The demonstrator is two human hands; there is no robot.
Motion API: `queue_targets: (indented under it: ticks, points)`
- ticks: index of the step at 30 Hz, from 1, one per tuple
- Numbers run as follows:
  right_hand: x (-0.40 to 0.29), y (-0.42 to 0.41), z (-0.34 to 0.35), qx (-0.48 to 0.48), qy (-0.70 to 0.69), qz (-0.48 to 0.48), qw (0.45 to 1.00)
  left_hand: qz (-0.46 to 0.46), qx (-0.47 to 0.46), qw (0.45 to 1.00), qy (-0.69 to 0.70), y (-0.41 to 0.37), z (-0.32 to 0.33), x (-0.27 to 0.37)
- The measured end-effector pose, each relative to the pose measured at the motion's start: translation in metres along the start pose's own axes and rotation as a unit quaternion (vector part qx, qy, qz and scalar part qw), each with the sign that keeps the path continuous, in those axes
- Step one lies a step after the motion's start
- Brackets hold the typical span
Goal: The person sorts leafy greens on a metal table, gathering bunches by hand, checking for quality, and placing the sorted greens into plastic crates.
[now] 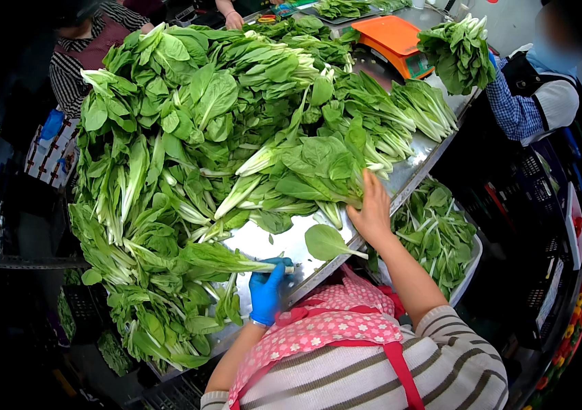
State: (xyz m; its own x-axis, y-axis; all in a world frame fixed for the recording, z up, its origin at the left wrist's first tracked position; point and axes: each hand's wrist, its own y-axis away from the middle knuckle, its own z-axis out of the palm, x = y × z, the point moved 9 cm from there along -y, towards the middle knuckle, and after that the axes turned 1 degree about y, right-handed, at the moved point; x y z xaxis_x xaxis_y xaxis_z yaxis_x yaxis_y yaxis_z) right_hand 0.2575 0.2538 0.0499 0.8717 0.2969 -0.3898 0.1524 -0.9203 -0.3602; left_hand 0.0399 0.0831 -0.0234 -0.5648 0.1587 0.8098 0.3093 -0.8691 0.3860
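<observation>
My left hand (266,296), in a blue glove, grips a single leafy green plant (219,259) by its pale stem end, its leaves pointing left. My bare right hand (374,209) has its thumb and fingers around the stem end of a leafy bunch (319,166); the fingers' far side is hidden. Between the hands a loose leaf (327,242) lies on the metal tabletop (291,238), by the front edge. A large heap of white-stemmed leafy greens (209,102) covers much of the table, and several bunches (424,107) lie along its right edge.
An orange weighing scale (391,38) stands at the far right. Beside it a person in checked sleeves (514,113) holds up a bunch of greens (457,54). Below the table edge, a white tub (475,256) holds loose leaves. Another person (91,48) stands beyond the heap.
</observation>
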Motion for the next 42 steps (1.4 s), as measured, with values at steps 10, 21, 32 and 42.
queue_targets:
  ticks: [10, 21, 32, 42]
  points:
    - [-0.017, 0.002, -0.034, 0.095, -0.289, 0.062, 0.950, -0.005, 0.065, 0.997, 0.049, 0.009, -0.022, -0.004]
    - [-0.045, 0.013, 0.012, -0.067, -0.309, -0.044, 0.948, 0.001, 0.088, 0.993, 0.075, 0.014, -0.030, 0.003]
    - [-0.042, 0.007, 0.044, -0.073, -0.080, -0.102, 0.989, -0.022, -0.013, 0.971, -0.236, 0.058, -0.078, 0.046]
    - [-0.035, -0.012, 0.015, -0.169, -0.636, 0.180, 0.731, -0.040, 0.079, 0.996, -0.034, 0.036, -0.039, 0.017]
